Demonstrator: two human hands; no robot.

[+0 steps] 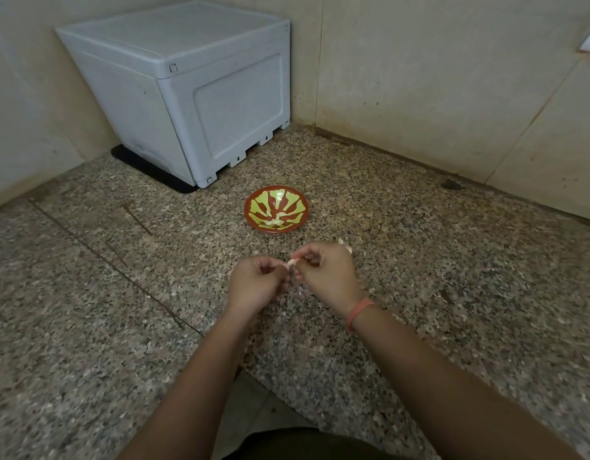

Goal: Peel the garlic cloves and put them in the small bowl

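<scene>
**Forearms out, one clove pinched between the hands**

Forearms reach in over the near edge of the counter, and the hands meet a little way in from that edge. The left hand and right hand are both curled, their fingertips pinching the same clove from opposite sides. I judge that one hand steadies it while the other pulls at the skin, though which does which cannot be told. Working low over the counter lets the skin fall straight down. Pale pinkish scraps seem to lie beneath the hands, partly hidden.

The clove shows only as a small whitish-pink bit between the fingertips, too covered to say how much skin is left on it.

The bowl stands just beyond the hands, toward the middle of the counter, apart from them yet close enough for each finished clove to be dropped in. It is shallow, red-brown with a yellow-green pattern, and holds a few pale peeled cloves on its near side. More pale pieces lie on the counter just past the right hand, probably cloves waiting their turn, but the hand hides most of them. The task looks under way, not finished.

An orange band circles the right wrist. A grey box fills the far left corner, well apart from the work.
</scene>
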